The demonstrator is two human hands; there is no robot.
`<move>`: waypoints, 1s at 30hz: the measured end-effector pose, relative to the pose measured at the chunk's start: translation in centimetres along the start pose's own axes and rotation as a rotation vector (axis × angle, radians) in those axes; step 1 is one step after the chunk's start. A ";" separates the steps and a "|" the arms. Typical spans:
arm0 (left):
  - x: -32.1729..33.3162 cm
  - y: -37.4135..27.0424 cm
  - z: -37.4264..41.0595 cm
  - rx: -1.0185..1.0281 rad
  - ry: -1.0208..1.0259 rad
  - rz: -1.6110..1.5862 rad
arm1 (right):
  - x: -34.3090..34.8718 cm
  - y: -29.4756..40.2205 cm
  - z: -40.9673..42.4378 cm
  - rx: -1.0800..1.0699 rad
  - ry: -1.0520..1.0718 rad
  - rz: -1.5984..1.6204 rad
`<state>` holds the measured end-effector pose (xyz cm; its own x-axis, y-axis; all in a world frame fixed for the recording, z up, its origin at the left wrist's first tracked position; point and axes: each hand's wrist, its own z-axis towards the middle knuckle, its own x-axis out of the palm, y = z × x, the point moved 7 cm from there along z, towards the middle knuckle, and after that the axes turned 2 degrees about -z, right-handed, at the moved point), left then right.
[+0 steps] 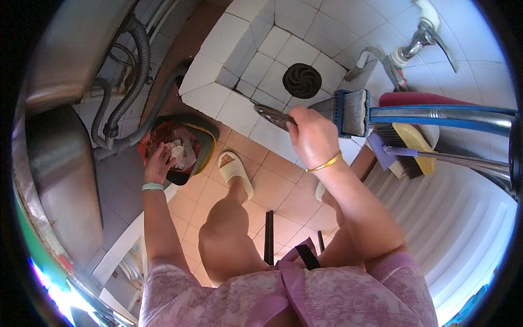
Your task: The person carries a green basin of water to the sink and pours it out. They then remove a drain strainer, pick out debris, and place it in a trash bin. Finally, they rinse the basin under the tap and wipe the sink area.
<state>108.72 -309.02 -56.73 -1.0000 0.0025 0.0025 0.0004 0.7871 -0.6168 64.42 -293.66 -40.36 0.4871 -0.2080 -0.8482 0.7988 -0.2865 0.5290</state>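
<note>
My right hand [314, 133] grips a dark, disc-like perforated cover [273, 116], seen nearly edge-on over the rim of the white-tiled floor basin [233, 112]. Past it, a dark round drain [302, 80] with spiral slots sits in the basin floor. On the other side my left hand [159, 161] reaches into a dark trash bin [208, 139] lined with a red plastic bag [161, 135]. Its fingers are spread beside crumpled white waste [177, 154]; whether they touch it I cannot tell.
A blue-framed sponge mop [354, 112] and a broom [412, 149] lean at the right, above a white ribbed board [441, 204]. A metal tap [421, 43] juts from the wall. Grey drain hoses [141, 61] hang under the steel sink [69, 53] at left.
</note>
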 end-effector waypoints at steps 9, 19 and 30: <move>-2.5 -1.0 0.3 0.707 -0.196 1.064 | -1.7 -3.0 0.5 0.062 -0.126 -0.007; 1.8 0.1 -1.2 0.637 -0.181 0.603 | 14.4 -15.2 5.0 0.475 0.299 -0.134; 6.9 -1.4 -3.0 0.750 -0.211 0.667 | 27.7 -25.1 4.6 0.740 0.663 -0.190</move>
<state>101.82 -308.25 -53.56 -0.7773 0.1329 -0.6149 0.6266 0.0763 -0.7756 56.26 -296.50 -77.03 0.6523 0.3981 -0.6450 0.5733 -0.8158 0.0763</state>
